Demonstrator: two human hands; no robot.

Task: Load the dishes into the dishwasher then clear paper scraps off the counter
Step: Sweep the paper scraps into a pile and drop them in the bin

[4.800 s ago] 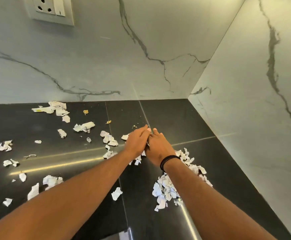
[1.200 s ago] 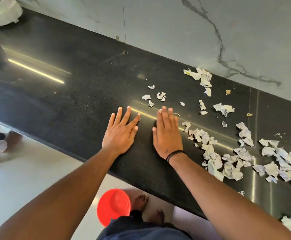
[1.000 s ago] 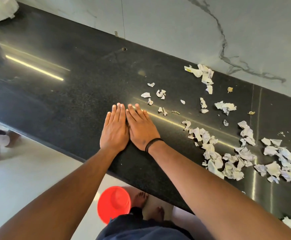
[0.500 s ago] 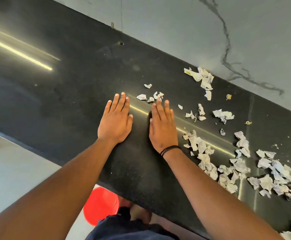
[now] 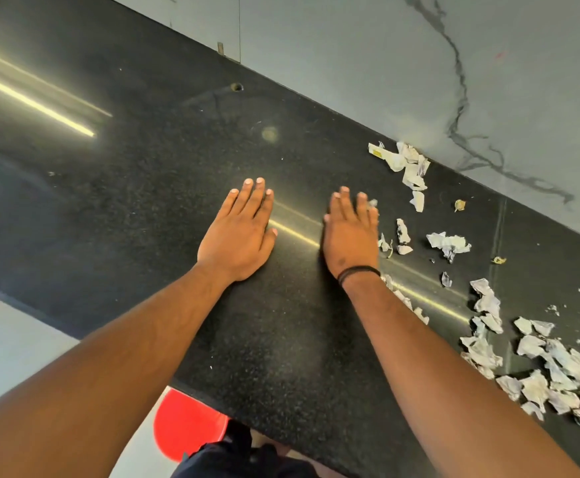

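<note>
Black speckled stone desk w/ a grey marble-look wall behind it; the desk's front edge is your landmark here. Below that edge, on the floor side, there's a red round thing, prob. a bin or bucket, can't tell which.

Your left hand lies flat on the desk, fingers straight & close together, nothing in it. Your right hand is also flat and holds nothing, fingers straight; its outer side just touches the nearest scraps. It's a bit blurred, so exact contact is hard to read.

The paper scraps are all on the right-hand side of your right hand: the big pile sits closer to the front edge, a loose trail runs back from it, and a small cluster lies far from the edge, against the wall. A few single bits lie between.

Handling, as a judgement: scraps look v. light, thin, crumpled and soft, so no breakage risk. Pinching each one is slow. Better to rake w/ the side of a flat palm into one heap, then drag it toward the front edge & cup it. The polished stone looks slick, so they should slide easily but may scatter or flutter if you sweep fast.
</note>
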